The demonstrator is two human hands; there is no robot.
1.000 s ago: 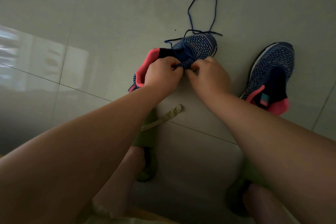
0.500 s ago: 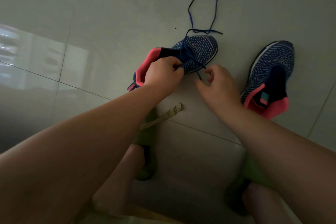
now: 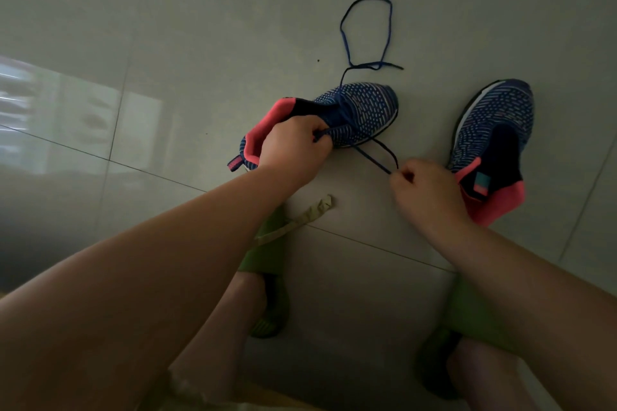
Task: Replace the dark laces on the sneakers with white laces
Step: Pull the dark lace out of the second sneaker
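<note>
Dark lace (image 3: 366, 31) trails, half unthreaded, from the tilted blue-pink sneaker (image 3: 350, 113); its mate (image 3: 494, 130) lies laceless

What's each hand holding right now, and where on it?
Left hand grips the left sneaker at its upper by the eyelets. Right hand pinches the dark lace at the loop pulled out of that sneaker.

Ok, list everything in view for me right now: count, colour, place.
sneakers: 2, blue knit with pink collars; left sneaker centre, right sneaker at right, unlaced
dark lace: 1, blue, partly threaded in the left sneaker, looped on floor beyond its toe
strap: 1, beige, on floor near left slipper
slippers: 2, green, on person's feet
floor: grey tiles
left hand: grips the left sneaker
right hand: pinches lace end
</note>
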